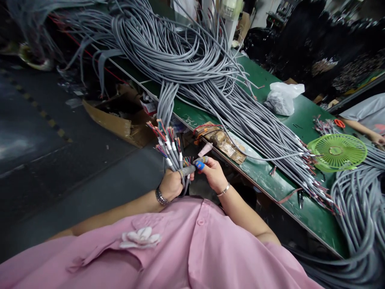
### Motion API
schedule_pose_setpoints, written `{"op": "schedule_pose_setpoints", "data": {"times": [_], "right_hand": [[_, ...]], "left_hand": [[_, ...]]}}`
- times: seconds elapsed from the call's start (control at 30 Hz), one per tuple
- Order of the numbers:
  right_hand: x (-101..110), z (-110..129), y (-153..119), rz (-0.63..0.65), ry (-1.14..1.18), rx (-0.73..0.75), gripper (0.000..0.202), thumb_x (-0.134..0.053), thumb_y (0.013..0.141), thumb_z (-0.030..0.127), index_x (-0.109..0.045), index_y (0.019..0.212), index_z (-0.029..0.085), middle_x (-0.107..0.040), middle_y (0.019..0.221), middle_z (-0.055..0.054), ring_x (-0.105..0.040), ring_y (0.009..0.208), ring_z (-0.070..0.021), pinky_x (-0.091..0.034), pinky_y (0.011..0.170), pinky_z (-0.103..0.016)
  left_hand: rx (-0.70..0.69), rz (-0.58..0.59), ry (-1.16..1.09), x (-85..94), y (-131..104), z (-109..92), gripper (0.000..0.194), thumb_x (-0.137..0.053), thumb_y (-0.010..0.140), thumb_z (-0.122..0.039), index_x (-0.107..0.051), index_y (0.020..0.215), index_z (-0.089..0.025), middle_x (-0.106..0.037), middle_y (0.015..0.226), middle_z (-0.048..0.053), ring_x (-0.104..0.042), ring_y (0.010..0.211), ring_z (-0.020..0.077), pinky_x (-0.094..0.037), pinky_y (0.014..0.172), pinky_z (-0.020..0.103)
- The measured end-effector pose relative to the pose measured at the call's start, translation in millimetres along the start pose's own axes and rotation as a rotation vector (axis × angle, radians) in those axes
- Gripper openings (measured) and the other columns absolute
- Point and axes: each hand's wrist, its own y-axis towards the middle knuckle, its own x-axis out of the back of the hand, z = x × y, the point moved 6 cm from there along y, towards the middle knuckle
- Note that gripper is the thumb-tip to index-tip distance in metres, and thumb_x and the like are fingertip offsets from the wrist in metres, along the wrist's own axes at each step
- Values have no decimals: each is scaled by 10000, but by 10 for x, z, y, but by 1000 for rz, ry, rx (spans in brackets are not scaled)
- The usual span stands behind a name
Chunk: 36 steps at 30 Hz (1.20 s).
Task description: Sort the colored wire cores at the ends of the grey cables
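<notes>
In front of my pink shirt, my left hand (172,184) is closed around a bundle of grey cables (172,154). Their ends point up and away, with white bands and bare coloured wires (162,130) fanned out. Grey wrapping covers a finger of this hand. My right hand (214,175) is beside it, thumb and fingers pinched close to a short tuft of coloured wires (188,160). Blue wrapping is on its thumb and grey wrapping on a finger. What lies between those fingertips is hidden.
Long grey cables (240,112) cover much of the green table (272,78). A green fan (335,150), a plastic bag (282,98) and a taped brown block (227,142) are on it. A cardboard box (112,120) stands left below. Another person's arm (361,127) shows at right.
</notes>
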Motion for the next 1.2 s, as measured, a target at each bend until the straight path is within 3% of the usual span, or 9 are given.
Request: {"op": "schedule_pose_setpoints", "data": {"times": [0.2,0.3,0.57,0.67,0.77,0.87,0.97,1.1,1.2], "right_hand": [[-135,7,-3,126,-14,-73,302,-729,727,447,-622,791,173,-621,549,26,-557,438,-122,-413,508,-251],[-73,-71,13,78,-16,-89,296,-730,734,440,-624,770,166,-597,543,30,-535,450,-101,-395,507,-232],[274,-260,115,-65,339,-201,418,-658,763,564,-636,878,163,-607,757,0,-476,570,-74,-474,562,-227],[269,-208,197,-55,359,-219,501,-598,772,636,-633,953,170,-629,823,-15,-497,587,-80,-471,537,-220],[215,-107,274,-63,278,-112,440,-662,747,583,-633,919,178,-622,787,4,-469,555,-70,-447,521,-210],[275,-20,285,-256,100,74,359,-687,755,516,-612,768,165,-566,622,33,-399,487,-53,-360,473,-184],[320,-1,269,-372,22,138,434,-593,796,592,-611,743,162,-562,606,23,-413,491,-59,-344,466,-185],[215,-83,339,-213,251,-31,477,-577,779,644,-638,855,177,-608,723,2,-502,589,-88,-445,545,-210],[189,-91,382,-221,379,-61,411,-632,772,587,-640,844,183,-603,700,11,-522,614,-92,-452,565,-206]], "left_hand": [[58,145,91,-24,-20,80,118,-727,656,-198,-626,658,-139,-614,538,13,-554,475,136,-459,508,264],[54,180,104,-19,-22,68,136,-723,666,-200,-618,616,-129,-607,519,23,-541,457,129,-445,488,255],[114,49,-93,22,34,-79,153,-738,596,-211,-607,581,-134,-572,481,3,-520,421,128,-424,425,253],[149,35,-130,-20,74,-127,178,-746,571,-218,-591,552,-132,-549,462,-2,-505,415,117,-417,423,244],[187,27,-132,-73,115,-144,192,-743,556,-220,-583,518,-122,-537,455,3,-496,420,102,-411,429,231],[209,29,-138,-108,160,-155,185,-739,535,-222,-588,512,-119,-539,458,10,-495,426,99,-411,431,227],[236,59,-148,-128,208,-149,179,-737,520,-217,-584,512,-124,-526,449,4,-481,419,96,-406,423,226],[270,90,-139,-139,253,-121,160,-723,523,-211,-590,516,-122,-515,436,6,-468,416,93,-405,426,223],[297,91,-125,-147,262,-88,154,-721,522,-208,-597,518,-117,-521,435,11,-470,415,92,-404,427,220]]}}
